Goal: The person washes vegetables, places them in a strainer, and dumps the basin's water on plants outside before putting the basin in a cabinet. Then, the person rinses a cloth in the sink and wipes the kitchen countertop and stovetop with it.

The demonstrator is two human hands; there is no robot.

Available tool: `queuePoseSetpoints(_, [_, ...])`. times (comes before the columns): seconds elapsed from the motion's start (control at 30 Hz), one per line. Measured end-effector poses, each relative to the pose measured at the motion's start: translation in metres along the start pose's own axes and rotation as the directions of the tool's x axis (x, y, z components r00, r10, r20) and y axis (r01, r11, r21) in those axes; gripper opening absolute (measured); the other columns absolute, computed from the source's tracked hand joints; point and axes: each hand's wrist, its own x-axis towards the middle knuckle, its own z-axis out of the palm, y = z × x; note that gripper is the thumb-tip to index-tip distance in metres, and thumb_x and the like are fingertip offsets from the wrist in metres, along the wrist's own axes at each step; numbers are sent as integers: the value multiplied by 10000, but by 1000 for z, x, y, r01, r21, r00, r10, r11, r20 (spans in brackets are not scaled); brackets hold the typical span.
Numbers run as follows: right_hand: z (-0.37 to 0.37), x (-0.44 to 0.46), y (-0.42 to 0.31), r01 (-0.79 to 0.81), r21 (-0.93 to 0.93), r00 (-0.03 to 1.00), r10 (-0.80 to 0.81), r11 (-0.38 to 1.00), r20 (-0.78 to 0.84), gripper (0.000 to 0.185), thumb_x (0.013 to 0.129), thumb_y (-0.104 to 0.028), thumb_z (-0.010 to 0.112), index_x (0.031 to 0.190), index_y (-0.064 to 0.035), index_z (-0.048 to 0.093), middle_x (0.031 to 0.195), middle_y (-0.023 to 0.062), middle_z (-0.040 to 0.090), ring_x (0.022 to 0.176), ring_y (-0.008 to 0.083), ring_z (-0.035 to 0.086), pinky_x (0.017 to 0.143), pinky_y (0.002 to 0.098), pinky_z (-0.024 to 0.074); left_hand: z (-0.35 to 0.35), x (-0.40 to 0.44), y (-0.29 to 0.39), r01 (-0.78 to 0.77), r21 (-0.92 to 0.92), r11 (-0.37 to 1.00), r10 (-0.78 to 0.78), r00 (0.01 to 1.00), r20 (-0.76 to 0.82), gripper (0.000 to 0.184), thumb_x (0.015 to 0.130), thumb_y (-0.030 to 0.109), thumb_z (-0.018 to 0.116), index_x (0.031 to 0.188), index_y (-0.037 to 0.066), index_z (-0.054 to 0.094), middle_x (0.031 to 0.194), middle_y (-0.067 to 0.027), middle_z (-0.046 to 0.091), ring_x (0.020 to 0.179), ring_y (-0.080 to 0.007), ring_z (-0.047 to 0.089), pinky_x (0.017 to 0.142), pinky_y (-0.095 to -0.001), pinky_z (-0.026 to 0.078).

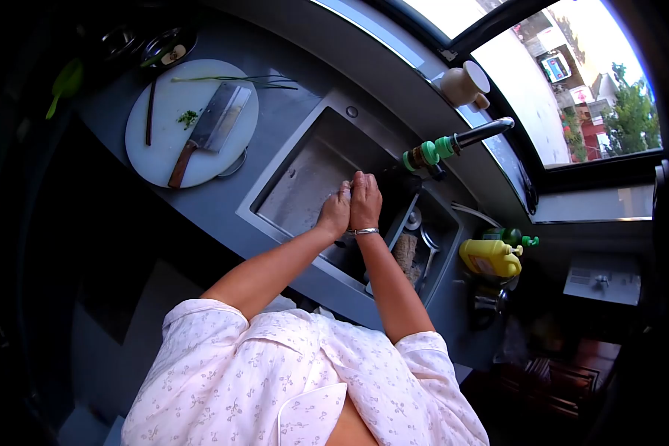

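Note:
My left hand [335, 211] and my right hand [365, 201] are pressed together over the sink [297, 175], just below and left of the faucet [483, 135]. Both look closed, with the fingers bent inward. Whatever may lie between them is hidden. A silver bracelet [365, 231] circles my right wrist. On the faucet's end is a green and brown fitting [428, 153]. The narrower second basin [442, 223], to the right of my right forearm, holds a ladle [429, 241] and a rough brown object [404, 251].
Left of the sink, a round cutting board [145, 123] bears a cleaver [219, 119], chopped greens [188, 118], green stalks [234, 78] and a dark stick [151, 111]. A beige mug [462, 85] stands on the windowsill. Right of the sink are a yellow bottle [490, 258] and a green bottle [504, 236].

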Motion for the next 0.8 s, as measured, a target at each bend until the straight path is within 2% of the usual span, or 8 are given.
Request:
queuePoseSetpoints(0.17, [-6, -3, 16, 7, -80, 1000, -7, 997, 9, 289, 929, -252, 459, 804, -11, 557, 752, 170, 578, 741, 305, 567, 662, 393, 419, -3, 8, -17, -4, 254, 967, -36, 988, 150, 616, 960, 483, 221, 1086, 9, 592, 1049, -321, 562, 1041, -459, 511, 854, -470, 431])
queuePoseSetpoints(0.2, [-8, -1, 21, 10, -83, 1000, -10, 996, -5, 289, 929, -252, 459, 804, -11, 557, 752, 170, 578, 741, 305, 567, 662, 393, 419, 2, 8, -27, -159, 192, 968, 149, 987, 65, 630, 956, 501, 246, 1013, -10, 610, 920, -254, 606, 920, -391, 575, 762, -426, 451])
queuePoseSetpoints(0.23, [-12, 1, 25, -94, 139, 995, 88, 986, 46, 294, 929, -261, 468, 807, -12, 566, 752, 132, 581, 736, 254, 571, 662, 377, 422, 5, 9, -32, -320, 141, 937, 326, 945, -25, 654, 951, 519, 271, 940, -30, 627, 790, -187, 650, 800, -322, 639, 669, -383, 470])
queuePoseSetpoints(0.33, [-44, 1, 11, -362, 633, 931, 299, 684, 209, 243, 920, -281, 526, 859, -55, 590, 809, 21, 584, 751, 122, 566, 675, 288, 446, -36, -18, 27, 106, -275, 956, 1, 931, 364, 500, 925, 515, 416, 910, 56, 614, 698, -9, 538, 564, -87, 490, 504, -220, 369])
queuePoseSetpoints(0.53, [-91, -19, 5, -448, 837, 844, 459, 314, 280, 229, 879, -104, 556, 1100, -49, 580, 971, 47, 628, 897, 173, 614, 815, 321, 509, -69, 0, 32, -15, -207, 978, 83, 942, 324, 296, 882, 321, 585, 1030, 64, 593, 839, 11, 603, 661, -86, 507, 585, -222, 405])
queuePoseSetpoints(0.63, [-87, -34, -20, -359, 847, 896, 397, 391, 197, 245, 867, -86, 565, 1109, -51, 572, 974, 50, 622, 891, 168, 612, 811, 308, 505, -57, -3, 13, 100, -407, 908, 23, 958, 287, 328, 895, 317, 567, 1121, 80, 556, 924, -7, 604, 756, -127, 553, 672, -246, 442])
queuePoseSetpoints(0.7, [-71, -38, -22, -298, 788, 941, 306, 539, 146, 239, 862, -84, 573, 1099, -52, 573, 990, 51, 612, 921, 165, 600, 836, 288, 486, -46, -6, 5, 459, -600, 655, -24, 807, 590, 418, 897, 421, 554, 1177, 113, 528, 1116, -64, 579, 1037, -203, 554, 904, -373, 449])
queuePoseSetpoints(0.8, [-55, -56, -39, -25, 404, 1000, 27, 914, 2, 301, 859, -147, 572, 1114, 11, 552, 1065, 110, 604, 971, 226, 586, 874, 291, 446, -28, -33, 22, 609, -624, 490, -6, 718, 696, 457, 848, 497, 590, 1122, 135, 548, 1106, -62, 589, 1057, -216, 555, 956, -398, 428])
